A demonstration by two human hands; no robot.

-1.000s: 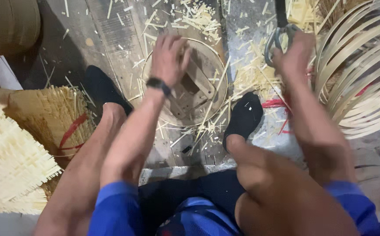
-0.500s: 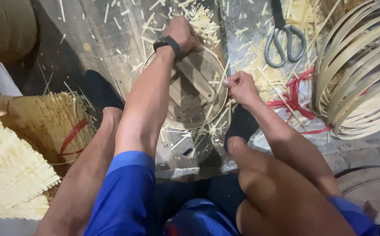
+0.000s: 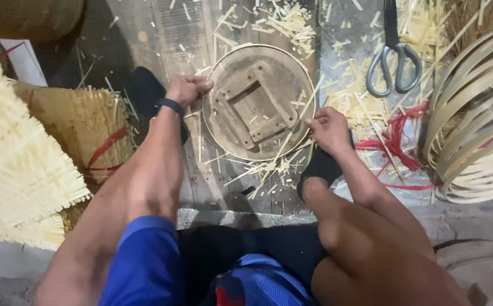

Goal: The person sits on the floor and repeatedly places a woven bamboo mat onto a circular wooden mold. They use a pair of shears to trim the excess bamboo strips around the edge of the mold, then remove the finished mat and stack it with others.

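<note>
Bamboo hoop form [image 3: 259, 102], a round wooden disc rimmed with a thin strip, lies flat on the plank floor [image 3: 161, 34] between my two feet, its underside up so that a square frame of wooden battens faces me. The frame sits turned, its corners pointing roughly toward the floor's far-left and near-right; the disc itself, being round, has no long axis. My left hand [image 3: 187, 89] closes its grip on the rim at the disc's left edge, fingers curled and pressed together around the strip. My right hand [image 3: 328, 127] pinches the rim at the right edge, where a loose sliver [image 3: 297, 122] runs diagonally from near-left to far-right across the disc. A dark band [image 3: 171, 106] circles my left wrist. Scissors [image 3: 392, 59] lie on the floor beyond my right hand, blades pointing away from me, handles toward me. Red string [image 3: 393, 141] trails just right of that hand. Stacked bamboo hoops [image 3: 473, 119] rest at the right edge, bundled splints [image 3: 20, 170] at the left, and pale offcuts [image 3: 289, 22] litter the boards.
</note>
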